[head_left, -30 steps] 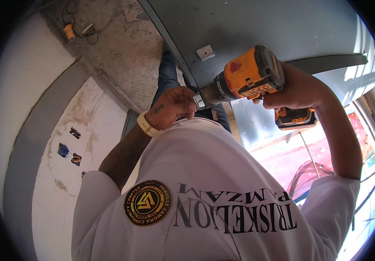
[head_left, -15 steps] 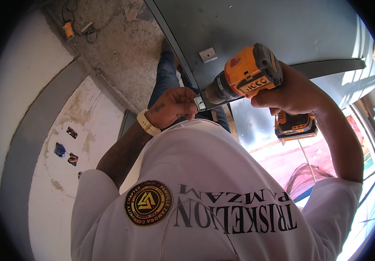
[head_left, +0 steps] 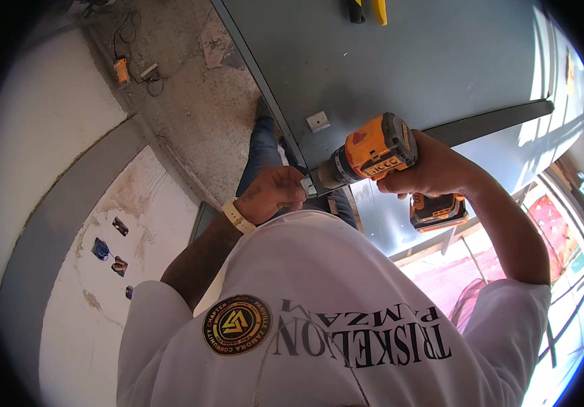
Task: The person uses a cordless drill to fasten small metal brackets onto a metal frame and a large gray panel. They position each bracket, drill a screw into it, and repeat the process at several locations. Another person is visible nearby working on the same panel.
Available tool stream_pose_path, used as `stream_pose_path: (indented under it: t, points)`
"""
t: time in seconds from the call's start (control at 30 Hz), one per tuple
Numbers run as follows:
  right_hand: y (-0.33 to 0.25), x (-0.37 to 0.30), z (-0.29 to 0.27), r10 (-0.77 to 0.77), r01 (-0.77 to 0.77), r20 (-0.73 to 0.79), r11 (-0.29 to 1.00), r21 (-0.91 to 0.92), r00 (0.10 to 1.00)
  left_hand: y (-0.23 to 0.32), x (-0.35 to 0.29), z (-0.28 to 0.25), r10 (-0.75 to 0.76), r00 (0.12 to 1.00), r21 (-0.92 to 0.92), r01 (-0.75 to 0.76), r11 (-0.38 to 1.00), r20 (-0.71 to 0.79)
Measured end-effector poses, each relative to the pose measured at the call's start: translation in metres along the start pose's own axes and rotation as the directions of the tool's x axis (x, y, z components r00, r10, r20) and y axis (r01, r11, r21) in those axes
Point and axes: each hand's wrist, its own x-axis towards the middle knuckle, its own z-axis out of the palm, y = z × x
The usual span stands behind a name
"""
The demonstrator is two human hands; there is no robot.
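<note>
My right hand (head_left: 434, 166) grips an orange and black cordless drill (head_left: 377, 144), held sideways with its chuck toward my left hand. My left hand (head_left: 270, 197) pinches a small silvery metal piece (head_left: 309, 186) between thumb and fingers. That piece sits at the end of a long dark grey metal bar (head_left: 485, 123), close in front of my shirt. The drill's nose is right by this end, and the bit tip is too small to make out. On the grey panel beyond lies a small pale rectangular block (head_left: 317, 121) with a hole.
The large grey panel (head_left: 414, 61) spreads ahead and to the right. Yellow and black tool handles (head_left: 378, 11) show at its far edge. On the dusty floor at far left lie an orange device (head_left: 122, 70) and cords. The left wall has cutouts with wires (head_left: 101, 249).
The view has shifted, bringing the tool handles into sight at the top. The drill stays at the bar's end, and both hands keep their holds.
</note>
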Motion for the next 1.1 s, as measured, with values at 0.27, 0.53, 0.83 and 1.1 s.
stream_pose_path:
  t: [0.27, 0.53, 0.83, 1.1]
  points:
    - [0.017, 0.003, 0.008, -0.043, 0.048, -0.134, 0.998, 0.030, 0.990, 0.007, -0.002, 0.008, 0.020, 0.999, 0.021, -0.020, 1.000, -0.033]
    - [0.011, -0.006, 0.005, -0.061, 0.067, -0.123, 0.997, 0.047, 0.990, 0.026, -0.007, 0.021, 0.045, 0.998, 0.147, -0.036, 0.988, -0.054]
    - [0.049, -0.045, 0.039, -0.302, 0.380, -0.285, 0.881, 0.282, 0.910, 0.044, -0.065, 0.043, 0.365, 0.927, 0.132, -0.353, 0.926, -0.080]
    - [0.137, -0.091, 0.081, -0.252, 0.709, -0.769, 0.620, 0.338, 0.587, 0.092, -0.068, 0.098, 0.522, 0.838, 0.037, -0.534, 0.845, 0.159]
